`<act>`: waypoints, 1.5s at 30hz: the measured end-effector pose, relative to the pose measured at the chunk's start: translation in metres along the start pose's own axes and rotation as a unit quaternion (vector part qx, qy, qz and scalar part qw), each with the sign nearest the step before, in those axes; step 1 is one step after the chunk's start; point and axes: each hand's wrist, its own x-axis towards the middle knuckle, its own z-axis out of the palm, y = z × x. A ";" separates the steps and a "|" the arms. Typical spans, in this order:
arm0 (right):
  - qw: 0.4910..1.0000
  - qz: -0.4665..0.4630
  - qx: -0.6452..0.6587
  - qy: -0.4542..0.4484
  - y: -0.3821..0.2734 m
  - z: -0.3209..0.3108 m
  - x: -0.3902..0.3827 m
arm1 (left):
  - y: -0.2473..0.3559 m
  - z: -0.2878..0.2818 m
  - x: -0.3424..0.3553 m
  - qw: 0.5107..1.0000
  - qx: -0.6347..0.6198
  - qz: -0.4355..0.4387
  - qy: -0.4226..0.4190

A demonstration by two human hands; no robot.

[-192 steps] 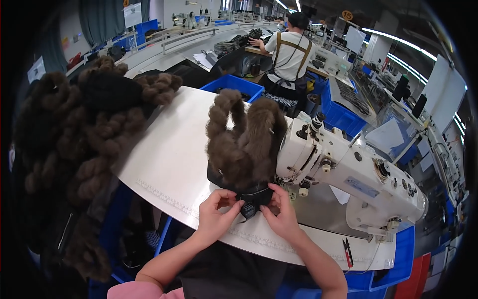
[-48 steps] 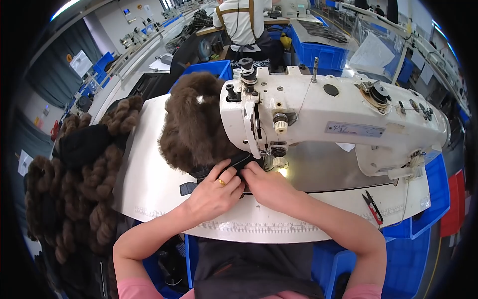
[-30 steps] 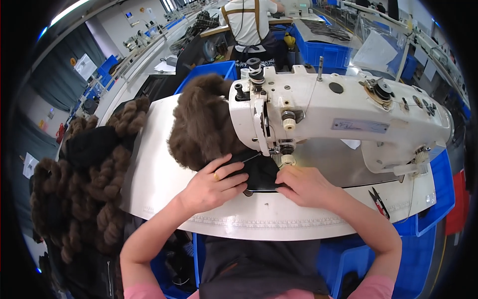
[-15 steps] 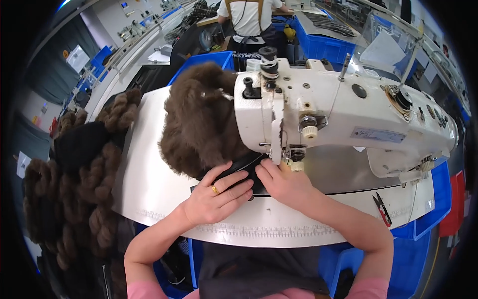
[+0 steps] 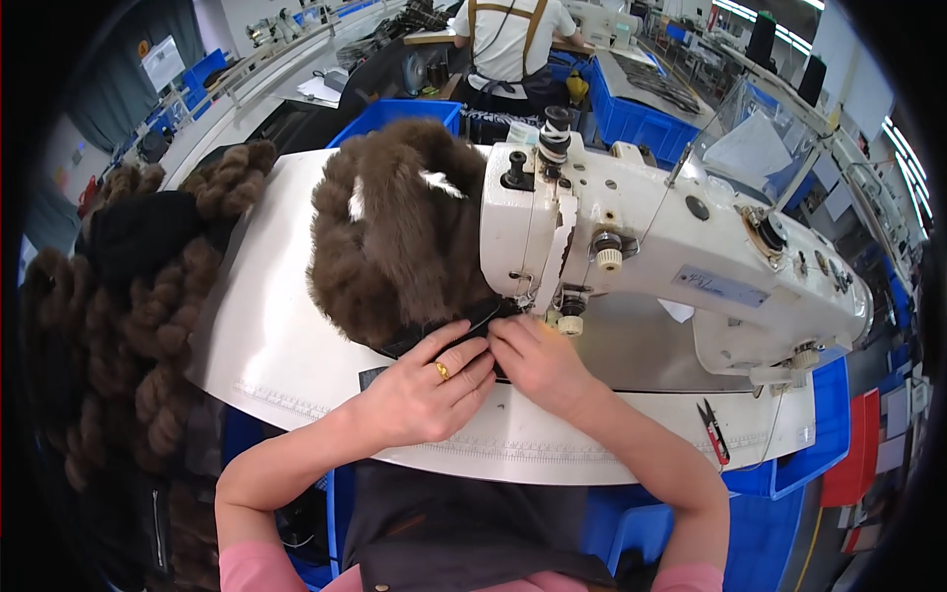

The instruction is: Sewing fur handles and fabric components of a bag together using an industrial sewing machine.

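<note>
A dark brown fur piece with a black fabric edge lies bunched at the left of a white sewing machine. Its black edge runs under the machine's head near the needle area, which is mostly hidden. My left hand, with a gold ring, grips this edge, fingers bent over it and thumb out of sight. Close beside it, my right hand pinches the same edge just in front of the presser foot. The fingertips of both hands nearly meet.
Red-handled thread snips lie on the white table at right. More brown fur pieces hang at left. Blue bins stand behind and below the table. Another person sits with their back to me at the far side.
The fur piece has shifted and turned slightly, showing more white gaps between its tufts. My right hand has drawn nearer to my left. The whole view has tilted a little.
</note>
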 end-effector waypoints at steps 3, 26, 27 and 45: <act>1.000 -0.017 0.021 0.006 0.001 0.003 0.000 | 0.005 0.000 0.002 0.999 0.025 0.019 -0.026; 0.993 -0.069 -0.083 0.041 0.001 0.018 0.012 | 0.007 0.004 -0.004 0.998 0.061 -0.015 -0.012; 0.994 -0.071 -0.076 0.038 0.001 0.018 0.012 | 0.007 0.003 -0.004 0.998 0.055 -0.015 -0.015; 0.991 0.063 -0.030 -0.113 -0.012 0.010 0.010 | 0.006 0.007 -0.010 0.999 0.049 -0.008 -0.016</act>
